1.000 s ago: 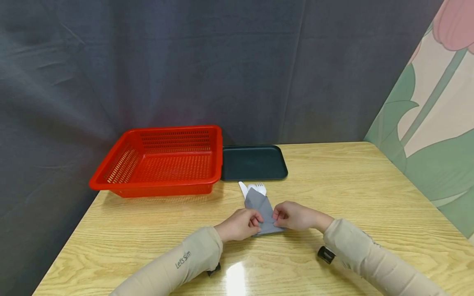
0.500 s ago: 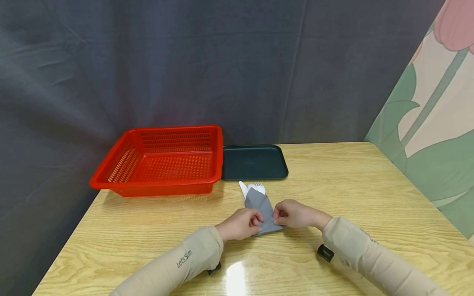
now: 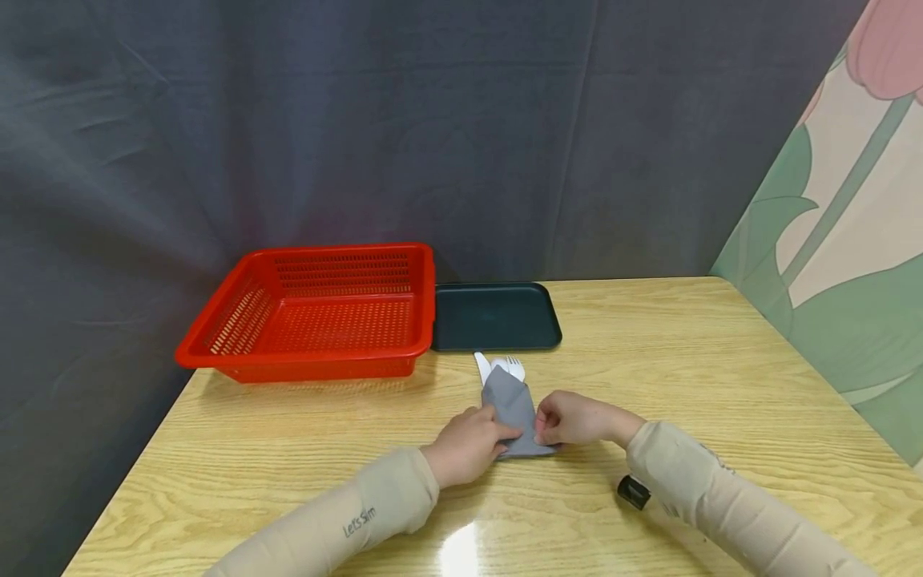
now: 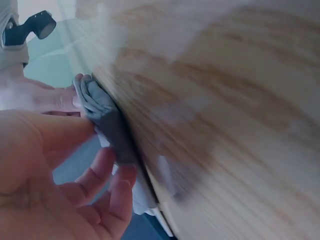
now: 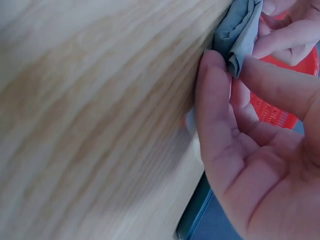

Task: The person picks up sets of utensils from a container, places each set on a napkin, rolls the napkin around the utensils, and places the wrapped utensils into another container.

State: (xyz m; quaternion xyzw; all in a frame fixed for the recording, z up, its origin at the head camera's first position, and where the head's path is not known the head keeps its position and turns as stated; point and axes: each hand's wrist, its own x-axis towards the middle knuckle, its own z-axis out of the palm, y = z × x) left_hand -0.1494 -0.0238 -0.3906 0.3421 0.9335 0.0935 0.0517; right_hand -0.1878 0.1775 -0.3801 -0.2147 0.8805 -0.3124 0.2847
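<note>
A grey napkin lies folded on the wooden table, wrapped round white cutlery. From its far end stick out a knife, a fork and a rounded white piece between them. My left hand holds the napkin's left side, its index finger laid across the near part and the thumb at the near edge. On the right side, my right hand pinches the folded edge between thumb and index finger. The right wrist view shows the layered fold of the napkin at those fingertips; the cutlery handles are hidden inside.
A red perforated basket stands at the back left. Beside it lies a dark green tray, its front edge just beyond the cutlery tips. A dark curtain hangs behind the table, and a flower-patterned wall rises on the right.
My left index finger has stretched out further right over the napkin. The napkin and cutlery have shifted slightly right, while my right hand keeps its pinch almost in place.
</note>
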